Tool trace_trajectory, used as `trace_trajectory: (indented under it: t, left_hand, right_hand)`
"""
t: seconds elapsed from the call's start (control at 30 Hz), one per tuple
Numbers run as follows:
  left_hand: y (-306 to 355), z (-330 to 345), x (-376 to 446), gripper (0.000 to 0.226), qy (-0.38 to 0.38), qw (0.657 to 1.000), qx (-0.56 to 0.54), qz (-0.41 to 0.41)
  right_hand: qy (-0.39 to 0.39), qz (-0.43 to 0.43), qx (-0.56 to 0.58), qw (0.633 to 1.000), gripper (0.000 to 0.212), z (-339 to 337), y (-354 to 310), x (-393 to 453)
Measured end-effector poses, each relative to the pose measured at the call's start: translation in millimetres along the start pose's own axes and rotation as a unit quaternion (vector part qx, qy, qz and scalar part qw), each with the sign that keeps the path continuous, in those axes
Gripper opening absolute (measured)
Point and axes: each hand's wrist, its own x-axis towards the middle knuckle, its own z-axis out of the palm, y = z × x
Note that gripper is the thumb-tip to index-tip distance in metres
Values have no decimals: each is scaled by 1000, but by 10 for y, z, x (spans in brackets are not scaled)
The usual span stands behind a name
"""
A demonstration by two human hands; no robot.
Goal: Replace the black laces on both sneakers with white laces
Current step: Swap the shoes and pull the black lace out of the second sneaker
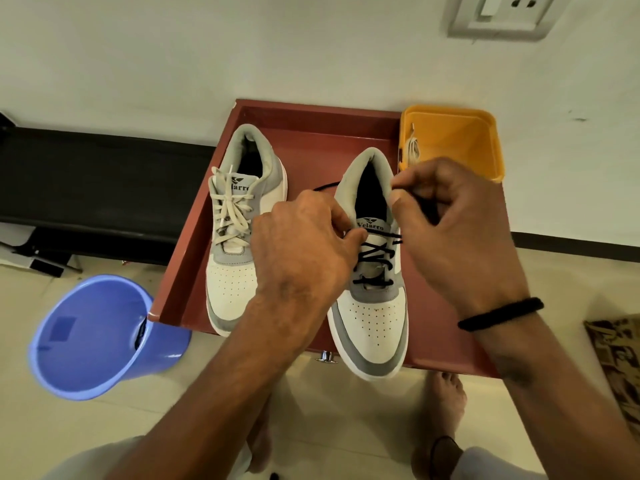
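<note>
Left of the red tray [180, 271] stands a blue bucket [93, 337]; on the tray, the white-laced sneaker [239, 223] sits left of the black-laced sneaker [372, 271], where the left hand [301, 254] and right hand [453, 230] each pinch the black lace [375, 256], and a yellow tub [457, 140] holding a white lace [412, 148] touches the tray's far right corner.

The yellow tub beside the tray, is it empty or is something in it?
Not empty. The yellow tub holds a bundled white lace against its left wall; the rest of its visible inside looks bare.
</note>
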Motion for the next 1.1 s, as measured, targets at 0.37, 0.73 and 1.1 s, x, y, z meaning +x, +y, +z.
trace_trajectory:
  t: [0.37, 0.73, 1.1]
  left_hand:
    - [-116, 20, 30, 33, -39, 999, -26, -14]
    - [-159, 88, 87, 41, -46, 997, -43, -48]
    - [-123, 66, 22, 45, -62, 997, -10, -54]
  right_hand:
    - [-90, 31, -193, 977, 8, 184, 79, -98]
    - [15, 249, 296, 922, 13, 34, -8, 7]
    - [86, 282, 396, 870, 12, -62, -32, 31]
